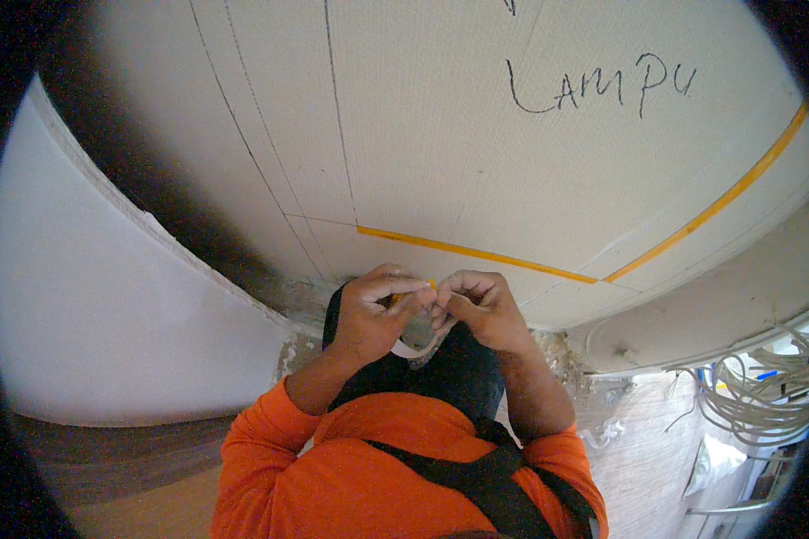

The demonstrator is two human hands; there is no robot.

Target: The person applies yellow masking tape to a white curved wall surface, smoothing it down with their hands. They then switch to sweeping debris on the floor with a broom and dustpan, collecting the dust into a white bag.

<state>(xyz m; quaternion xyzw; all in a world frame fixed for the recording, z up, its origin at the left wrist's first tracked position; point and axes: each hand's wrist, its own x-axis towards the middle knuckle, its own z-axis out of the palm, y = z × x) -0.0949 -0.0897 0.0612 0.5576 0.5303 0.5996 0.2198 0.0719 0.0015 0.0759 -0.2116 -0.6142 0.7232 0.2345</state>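
My left hand [376, 310] and my right hand [478, 305] meet in front of my chest, fingers pinched together on a small roll of yellow tape [415, 343]. A short yellow end of the tape shows between the fingertips. The roll's pale ring hangs just below both hands. Right above them a white board [404, 135] carries thin pencil lines, handwriting and two strips of yellow tape [476, 254] that meet at an angle.
A white wall [108, 323] curves along the left. A rough edge with crumbled plaster [562, 355] runs under the board. Loops of white cable [755, 395] hang at the right. My orange sleeves and a black strap fill the lower middle.
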